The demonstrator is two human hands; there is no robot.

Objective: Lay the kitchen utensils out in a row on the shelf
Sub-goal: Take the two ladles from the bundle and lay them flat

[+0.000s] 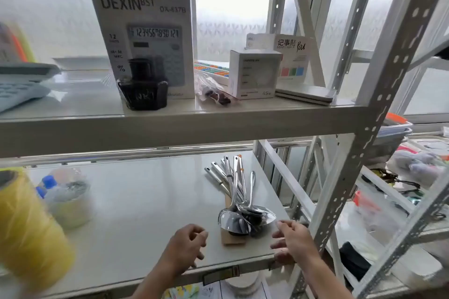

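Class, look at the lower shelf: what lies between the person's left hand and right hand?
In the head view, the bowl ends of the piled utensils and a wooden spatula blade sit between the left hand and right hand.

The utensils (239, 192) are gleaming — polished, mirror-bright metal — and lying over a matt wooden board (232, 239) on the smooth, glossy shelf (145, 204).

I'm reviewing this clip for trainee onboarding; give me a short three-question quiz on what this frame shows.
1. True or false: the utensils already lie in a spaced row on the lower shelf.
2. Which hand is nearer the pile's spoon ends? A) left hand B) right hand
3. Fill in: the boxed calculator stands on the ____ shelf.

Key: 1 false, they are bunched in an overlapping pile; 2 B; 3 upper.
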